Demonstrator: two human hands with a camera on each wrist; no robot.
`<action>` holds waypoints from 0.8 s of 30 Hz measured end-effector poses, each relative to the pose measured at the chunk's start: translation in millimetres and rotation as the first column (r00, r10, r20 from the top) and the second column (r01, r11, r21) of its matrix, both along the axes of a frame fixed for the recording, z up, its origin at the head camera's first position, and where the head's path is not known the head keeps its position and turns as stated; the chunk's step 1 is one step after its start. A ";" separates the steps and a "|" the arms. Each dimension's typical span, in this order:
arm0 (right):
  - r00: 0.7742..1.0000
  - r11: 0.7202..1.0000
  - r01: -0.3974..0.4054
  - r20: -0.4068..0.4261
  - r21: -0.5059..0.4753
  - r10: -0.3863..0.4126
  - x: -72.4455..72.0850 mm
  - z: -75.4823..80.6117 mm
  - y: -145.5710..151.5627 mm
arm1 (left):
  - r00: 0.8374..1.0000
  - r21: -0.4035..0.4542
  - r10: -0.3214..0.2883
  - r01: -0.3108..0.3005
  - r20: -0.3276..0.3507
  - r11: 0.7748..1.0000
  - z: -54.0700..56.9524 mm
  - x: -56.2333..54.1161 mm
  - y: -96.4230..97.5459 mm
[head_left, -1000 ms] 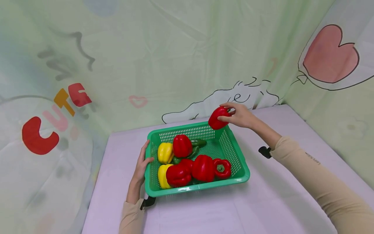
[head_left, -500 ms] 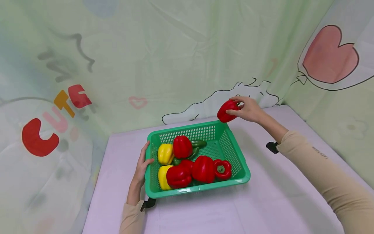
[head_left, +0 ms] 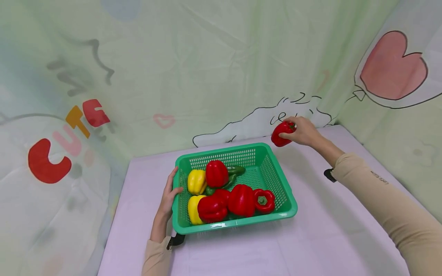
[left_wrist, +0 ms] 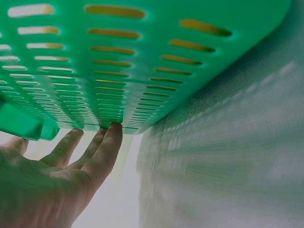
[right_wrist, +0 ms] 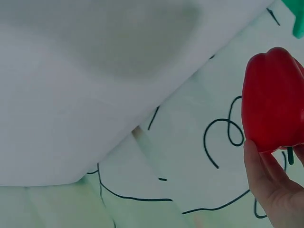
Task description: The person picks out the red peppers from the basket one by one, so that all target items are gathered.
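Note:
My right hand [head_left: 304, 132] holds a red bell pepper [head_left: 282, 134] in the air, beyond the basket's far right corner. In the right wrist view the red pepper [right_wrist: 275, 99] has its green stem toward the palm, with fingertips around that end. My left hand [head_left: 168, 197] grips the left rim of the green plastic basket [head_left: 241, 222], thumb over the rim and fingers outside. The left wrist view has those fingers [left_wrist: 102, 149] against the slotted wall. Inside the basket lie several red bell peppers [head_left: 241, 200], two yellow bell peppers [head_left: 197, 182] and slim green vegetables [head_left: 236, 170], partly covered.
The basket stands on a table with a pale lilac cloth [head_left: 248, 253]. Behind and beside it hangs a printed curtain [head_left: 221, 76], close along the table's far edge. A black strap [head_left: 329, 175] shows at the right wrist.
My right hand has carried the red pepper rightward, from over the basket's far right corner to beyond its rim. The left hand and the basket stay in place.

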State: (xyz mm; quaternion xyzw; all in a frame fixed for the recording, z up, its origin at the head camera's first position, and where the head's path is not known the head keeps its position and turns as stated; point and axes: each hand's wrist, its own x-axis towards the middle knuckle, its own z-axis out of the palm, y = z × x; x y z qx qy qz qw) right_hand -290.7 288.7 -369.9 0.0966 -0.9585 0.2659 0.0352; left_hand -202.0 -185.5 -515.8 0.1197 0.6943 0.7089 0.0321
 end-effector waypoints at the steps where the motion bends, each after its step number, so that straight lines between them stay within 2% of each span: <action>1: 1.000 1.000 0.000 0.004 0.013 0.000 -1.5 -2.7 2.1 | 1.000 -0.001 0.001 -0.001 -0.001 1.000 0.1 -1.0 -0.4; 7: 0.997 0.993 0.021 0.072 0.112 -0.029 -11.3 -27.2 20.3 | 1.000 0.003 -0.003 0.003 -0.019 1.000 0.9 -5.9 -1.5; 11: 0.995 0.990 0.040 0.090 0.137 -0.053 -13.5 -41.1 30.8 | 1.000 -0.005 -0.003 0.002 -0.023 1.000 -0.6 -6.6 -1.8; 24: 0.979 0.977 0.119 0.143 0.175 -0.144 -21.2 -61.8 46.5 | 1.000 -0.005 0.000 0.000 -0.008 1.000 -4.1 -2.8 -2.2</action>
